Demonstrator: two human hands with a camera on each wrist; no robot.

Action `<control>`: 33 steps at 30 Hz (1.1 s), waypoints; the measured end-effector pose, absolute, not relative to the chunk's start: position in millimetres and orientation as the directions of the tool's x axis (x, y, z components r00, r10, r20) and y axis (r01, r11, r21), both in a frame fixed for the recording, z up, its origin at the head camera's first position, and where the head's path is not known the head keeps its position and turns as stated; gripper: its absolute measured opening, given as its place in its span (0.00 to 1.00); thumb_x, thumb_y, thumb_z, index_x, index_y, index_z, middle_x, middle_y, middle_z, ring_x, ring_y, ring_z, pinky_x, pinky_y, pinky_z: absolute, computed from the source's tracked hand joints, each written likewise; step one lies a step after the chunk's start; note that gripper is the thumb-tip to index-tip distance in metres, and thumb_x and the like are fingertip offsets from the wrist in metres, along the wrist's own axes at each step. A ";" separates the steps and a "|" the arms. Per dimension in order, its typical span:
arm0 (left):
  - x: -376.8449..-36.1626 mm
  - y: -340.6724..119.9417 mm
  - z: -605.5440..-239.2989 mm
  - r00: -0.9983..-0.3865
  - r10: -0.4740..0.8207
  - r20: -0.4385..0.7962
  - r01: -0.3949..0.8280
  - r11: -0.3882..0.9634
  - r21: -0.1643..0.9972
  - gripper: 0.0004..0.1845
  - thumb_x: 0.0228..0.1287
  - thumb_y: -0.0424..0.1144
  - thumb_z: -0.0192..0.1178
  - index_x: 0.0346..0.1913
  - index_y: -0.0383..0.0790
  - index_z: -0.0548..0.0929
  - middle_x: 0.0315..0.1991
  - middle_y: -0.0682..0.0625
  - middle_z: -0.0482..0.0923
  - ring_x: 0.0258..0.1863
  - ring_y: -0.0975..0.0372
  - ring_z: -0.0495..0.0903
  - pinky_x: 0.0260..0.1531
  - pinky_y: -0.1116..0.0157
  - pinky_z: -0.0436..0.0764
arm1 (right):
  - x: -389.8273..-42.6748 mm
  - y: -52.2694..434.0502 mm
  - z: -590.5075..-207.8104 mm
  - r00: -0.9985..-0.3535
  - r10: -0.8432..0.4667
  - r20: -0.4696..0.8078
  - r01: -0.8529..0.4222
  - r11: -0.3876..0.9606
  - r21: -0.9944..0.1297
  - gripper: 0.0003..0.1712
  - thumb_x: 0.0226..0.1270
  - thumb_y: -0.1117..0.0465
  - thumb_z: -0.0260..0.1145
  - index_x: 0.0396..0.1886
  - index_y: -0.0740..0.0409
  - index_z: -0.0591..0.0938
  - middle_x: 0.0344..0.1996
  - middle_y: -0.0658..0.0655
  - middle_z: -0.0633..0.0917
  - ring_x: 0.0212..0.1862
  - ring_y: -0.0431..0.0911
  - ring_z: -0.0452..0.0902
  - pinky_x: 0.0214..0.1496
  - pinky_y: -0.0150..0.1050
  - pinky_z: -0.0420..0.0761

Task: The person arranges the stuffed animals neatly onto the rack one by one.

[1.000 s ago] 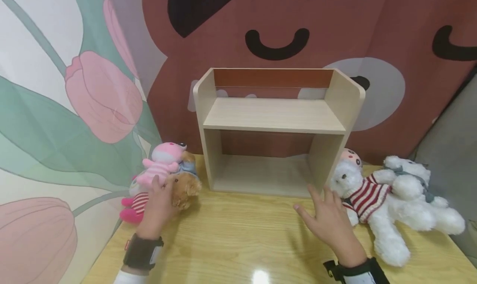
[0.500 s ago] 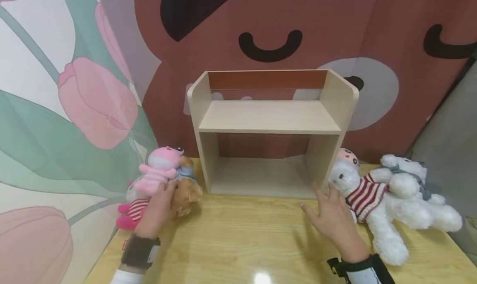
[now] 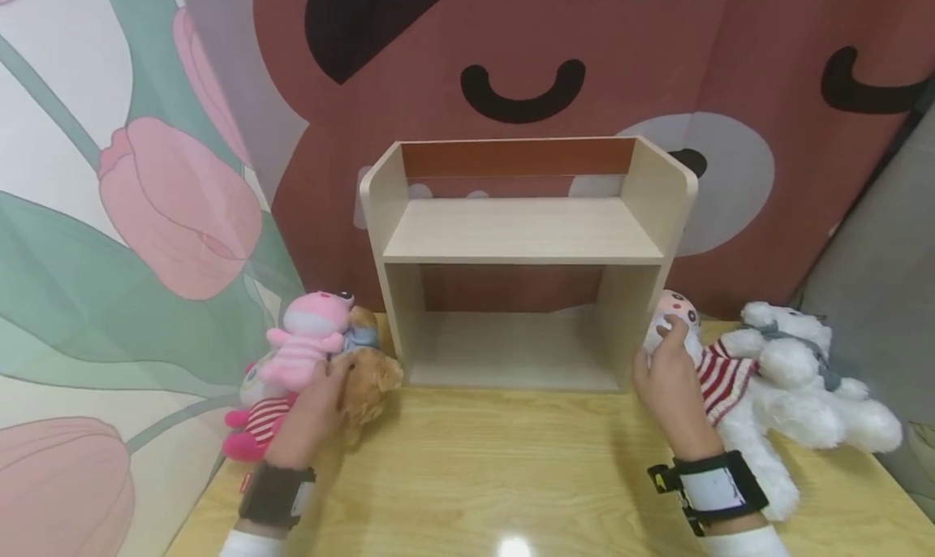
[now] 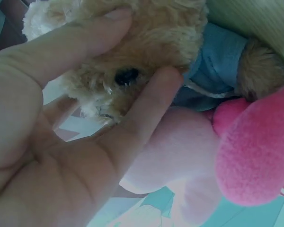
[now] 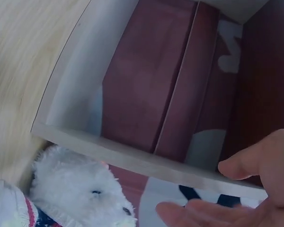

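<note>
In the head view, my left hand [image 3: 312, 411] holds the head of a curly brown teddy bear [image 3: 368, 385] in a blue top. Thumb and fingers [image 4: 156, 97] lie on either side of its black eye in the left wrist view. A pink plush toy [image 3: 310, 330] leans beside it. My right hand [image 3: 672, 390] is raised at the right side panel of a pale wooden shelf [image 3: 522, 252], thumb apart from the loosely bent fingers. It overlaps the head of a white bear [image 3: 760, 435] in a red-striped sweater; the right wrist view shows that head [image 5: 80, 189] below the panel edge.
Another plush in red-and-white stripes [image 3: 266, 419] lies at the left wall. A white plush dog [image 3: 796, 330] with a grey scarf and a round pink-faced toy [image 3: 679, 307] are at the right. A patterned curtain [image 3: 526, 53] hangs behind the wooden table [image 3: 475, 468].
My right hand has risen and turned, its spread fingers now bent nearer the shelf's side panel. The left hand stays on the brown bear's head. The head view has shifted slightly.
</note>
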State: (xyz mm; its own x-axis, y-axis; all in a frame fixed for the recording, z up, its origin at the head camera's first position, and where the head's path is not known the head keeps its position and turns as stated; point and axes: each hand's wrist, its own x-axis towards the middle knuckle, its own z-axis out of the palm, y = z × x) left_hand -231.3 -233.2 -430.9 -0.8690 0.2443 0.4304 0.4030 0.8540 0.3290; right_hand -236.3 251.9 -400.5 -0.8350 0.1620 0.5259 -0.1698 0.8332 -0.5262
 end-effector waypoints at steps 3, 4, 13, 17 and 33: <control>-234.4 -233.7 -428.5 -0.865 0.247 0.437 0.402 0.862 0.309 0.42 0.44 0.17 0.67 0.69 0.34 0.69 0.45 0.30 0.72 0.42 0.45 0.75 0.37 0.50 0.83 | -244.0 255.0 -401.3 -0.848 0.157 0.506 -0.169 0.825 -0.539 0.38 0.71 0.68 0.56 0.72 0.77 0.48 0.52 0.85 0.75 0.41 0.73 0.80 0.37 0.62 0.80; -234.8 -233.5 -427.7 -0.866 0.247 0.436 0.402 0.862 0.310 0.43 0.43 0.17 0.67 0.69 0.34 0.70 0.46 0.30 0.72 0.41 0.45 0.75 0.37 0.50 0.83 | -245.9 255.4 -401.7 -0.847 0.149 0.510 -0.177 0.827 -0.534 0.38 0.72 0.68 0.55 0.73 0.78 0.49 0.51 0.85 0.76 0.41 0.72 0.80 0.38 0.62 0.80; -233.8 -236.2 -422.8 -0.882 0.247 0.401 0.392 0.857 0.334 0.38 0.51 0.19 0.67 0.69 0.34 0.71 0.49 0.31 0.72 0.45 0.47 0.77 0.44 0.48 0.83 | -259.6 257.7 -406.5 -0.788 0.176 0.590 -0.180 0.851 -0.494 0.21 0.72 0.69 0.55 0.58 0.80 0.65 0.32 0.78 0.80 0.29 0.69 0.79 0.29 0.62 0.77; -232.2 -239.9 -421.9 -0.885 0.249 0.393 0.389 0.860 0.332 0.34 0.55 0.21 0.66 0.68 0.33 0.72 0.49 0.31 0.73 0.45 0.46 0.78 0.44 0.47 0.82 | -263.0 258.6 -405.3 -0.792 0.196 0.578 -0.146 0.858 -0.492 0.17 0.73 0.68 0.53 0.53 0.80 0.69 0.29 0.77 0.80 0.29 0.71 0.78 0.31 0.64 0.75; -243.7 -258.6 -404.2 -0.858 0.261 0.443 0.447 0.803 0.393 0.24 0.58 0.22 0.63 0.60 0.30 0.76 0.39 0.38 0.76 0.38 0.50 0.75 0.38 0.49 0.80 | -274.9 254.5 -375.6 -0.682 0.155 0.715 -0.253 0.867 -0.429 0.45 0.68 0.72 0.58 0.79 0.63 0.46 0.36 0.79 0.78 0.32 0.70 0.75 0.30 0.62 0.73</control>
State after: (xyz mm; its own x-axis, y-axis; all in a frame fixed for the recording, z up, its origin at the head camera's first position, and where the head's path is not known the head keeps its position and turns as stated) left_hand -243.7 -258.6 -404.2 -0.8578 0.2608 0.4429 0.4473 0.8032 0.3935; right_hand -274.9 254.5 -375.6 -0.6815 0.1550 0.7152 -0.2529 0.8672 -0.4290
